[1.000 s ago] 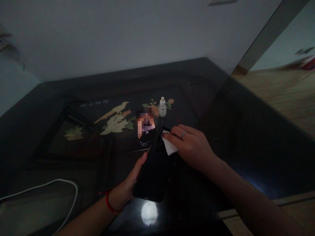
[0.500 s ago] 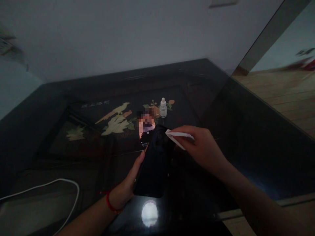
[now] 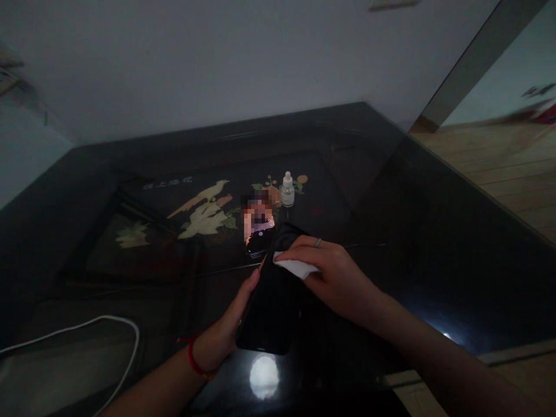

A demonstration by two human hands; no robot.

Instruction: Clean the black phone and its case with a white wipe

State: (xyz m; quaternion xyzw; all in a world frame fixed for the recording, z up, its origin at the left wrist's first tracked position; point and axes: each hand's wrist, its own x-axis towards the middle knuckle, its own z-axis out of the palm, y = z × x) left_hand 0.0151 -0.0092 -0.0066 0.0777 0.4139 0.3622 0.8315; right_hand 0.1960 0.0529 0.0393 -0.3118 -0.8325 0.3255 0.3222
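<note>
A black smartphone (image 3: 269, 313) is tilted above the dark table, its back with the round camera area facing me. My left hand (image 3: 237, 304) grips it along the left edge; a red cord circles that wrist. In my right hand (image 3: 332, 272), a folded white wipe (image 3: 297, 266) is pinched between thumb and fingers and pressed on the phone's back just below the camera area. A ring shows on one right finger. Past the phone's top end lies a second phone (image 3: 259, 234) with its screen lit, partly blurred by pixels.
A small clear dropper bottle (image 3: 287, 194) with a white cap stands beyond the lit phone. The glossy black table (image 3: 417, 231) has a bird-and-flower inlay (image 3: 204, 217). A white cable (image 3: 106, 317) curves at the lower left. A pale wall (image 3: 226, 69) borders the far edge.
My right hand has moved the wipe left and down, from the phone's upper right edge to below the camera area. My left hand and the phone have barely shifted.
</note>
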